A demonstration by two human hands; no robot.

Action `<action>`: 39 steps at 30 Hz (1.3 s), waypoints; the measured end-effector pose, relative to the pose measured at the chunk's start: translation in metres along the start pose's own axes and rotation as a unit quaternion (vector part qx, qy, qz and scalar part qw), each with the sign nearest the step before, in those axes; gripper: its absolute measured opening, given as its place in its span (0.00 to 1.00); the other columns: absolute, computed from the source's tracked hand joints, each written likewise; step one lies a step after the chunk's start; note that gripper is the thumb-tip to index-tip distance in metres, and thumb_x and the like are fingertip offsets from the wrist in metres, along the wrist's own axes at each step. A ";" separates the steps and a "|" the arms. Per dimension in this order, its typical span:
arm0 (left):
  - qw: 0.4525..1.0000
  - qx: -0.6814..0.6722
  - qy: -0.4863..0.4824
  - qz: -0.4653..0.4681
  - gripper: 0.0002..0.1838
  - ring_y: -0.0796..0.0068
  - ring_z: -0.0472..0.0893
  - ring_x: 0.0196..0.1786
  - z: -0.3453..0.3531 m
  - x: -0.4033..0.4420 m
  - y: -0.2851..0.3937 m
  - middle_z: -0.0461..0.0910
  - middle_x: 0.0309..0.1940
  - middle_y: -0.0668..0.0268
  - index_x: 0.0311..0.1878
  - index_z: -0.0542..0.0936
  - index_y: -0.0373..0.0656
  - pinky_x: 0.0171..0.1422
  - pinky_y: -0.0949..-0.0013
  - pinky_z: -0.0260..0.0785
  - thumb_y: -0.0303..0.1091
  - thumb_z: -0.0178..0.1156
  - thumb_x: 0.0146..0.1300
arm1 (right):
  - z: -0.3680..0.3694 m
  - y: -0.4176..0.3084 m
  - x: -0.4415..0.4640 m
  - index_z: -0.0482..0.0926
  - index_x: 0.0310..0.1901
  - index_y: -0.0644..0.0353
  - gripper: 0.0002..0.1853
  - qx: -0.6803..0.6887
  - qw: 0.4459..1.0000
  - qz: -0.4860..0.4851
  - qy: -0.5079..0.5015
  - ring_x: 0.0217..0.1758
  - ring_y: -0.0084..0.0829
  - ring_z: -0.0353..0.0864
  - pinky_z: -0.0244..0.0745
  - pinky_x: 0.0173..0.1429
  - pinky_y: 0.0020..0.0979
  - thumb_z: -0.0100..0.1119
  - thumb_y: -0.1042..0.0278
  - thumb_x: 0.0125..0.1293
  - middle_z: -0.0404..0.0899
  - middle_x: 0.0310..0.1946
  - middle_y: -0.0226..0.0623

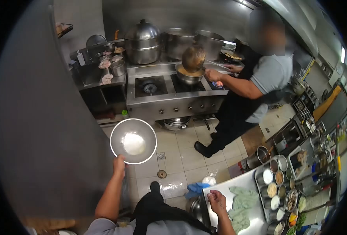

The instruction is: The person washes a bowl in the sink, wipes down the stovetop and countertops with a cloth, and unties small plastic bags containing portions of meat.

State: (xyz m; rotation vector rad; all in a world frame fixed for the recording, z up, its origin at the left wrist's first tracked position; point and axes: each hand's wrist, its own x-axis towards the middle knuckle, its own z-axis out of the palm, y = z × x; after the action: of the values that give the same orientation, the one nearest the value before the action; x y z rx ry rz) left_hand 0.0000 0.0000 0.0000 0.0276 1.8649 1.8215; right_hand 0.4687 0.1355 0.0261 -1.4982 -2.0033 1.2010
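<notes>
Just past the left hand [119,166] was a big metal bowl [132,135], its rim gripped tight. Holding it firm and flat seemed best. Beside the half-open, empty right hand [217,200] lay a green cloth [244,199].

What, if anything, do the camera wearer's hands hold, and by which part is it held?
The left hand grips a round, silver-coloured metal bowl by its near rim. In the right hand, no held thing is visible.

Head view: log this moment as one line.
left hand: holding bowl by rim | right hand: by counter edge | co-worker: at stove
</notes>
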 end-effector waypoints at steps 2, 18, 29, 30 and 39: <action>0.998 -0.046 -0.023 -0.038 0.13 0.71 0.78 0.26 0.008 -0.019 -0.022 0.78 0.28 0.61 0.38 0.75 0.35 0.22 0.67 0.67 0.35 0.51 0.54 | -0.026 0.005 -0.002 0.77 0.46 0.70 0.18 -0.015 1.000 -0.007 -0.001 0.30 0.26 0.81 0.77 0.38 0.28 0.61 0.62 0.62 0.82 0.29 0.40; 0.955 -0.240 0.117 0.127 0.18 0.65 0.80 0.34 0.061 0.422 0.280 0.79 0.40 0.60 0.49 0.72 0.38 0.28 0.66 0.71 0.35 0.51 0.56 | 0.238 -0.228 0.454 0.78 0.45 0.69 0.14 0.116 0.984 -0.043 -0.127 0.28 0.24 0.78 0.74 0.35 0.26 0.61 0.69 0.61 0.80 0.25 0.36; 0.891 -0.212 0.366 0.165 0.18 0.59 0.83 0.32 -0.020 0.561 0.386 0.78 0.42 0.53 0.50 0.67 0.32 0.24 0.71 0.70 0.34 0.47 0.60 | 0.344 -0.408 0.642 0.75 0.49 0.65 0.15 0.194 0.927 -0.061 -0.316 0.27 0.19 0.77 0.70 0.29 0.20 0.58 0.65 0.65 0.82 0.31 0.31; 0.887 -0.211 0.379 0.159 0.17 0.59 0.83 0.32 -0.030 0.569 0.386 0.77 0.42 0.53 0.49 0.67 0.32 0.24 0.70 0.70 0.34 0.46 0.60 | 0.354 -0.411 0.651 0.75 0.49 0.66 0.15 0.176 0.928 -0.070 -0.322 0.27 0.18 0.77 0.70 0.29 0.20 0.58 0.65 0.65 0.82 0.31 0.32; 0.885 -0.177 0.409 0.133 0.16 0.58 0.83 0.42 -0.131 0.664 0.386 0.75 0.45 0.53 0.49 0.66 0.35 0.32 0.66 0.72 0.38 0.42 0.66 | 0.442 -0.497 0.703 0.76 0.36 0.65 0.05 0.174 0.927 -0.080 -0.321 0.32 0.18 0.73 0.70 0.36 0.23 0.59 0.73 0.64 0.79 0.32 0.34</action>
State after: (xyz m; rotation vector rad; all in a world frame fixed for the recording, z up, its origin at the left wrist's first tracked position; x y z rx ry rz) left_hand -0.7524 0.1599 0.1217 -0.7628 2.0629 2.6129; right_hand -0.4030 0.5558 0.0344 -0.8047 -2.0653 2.0319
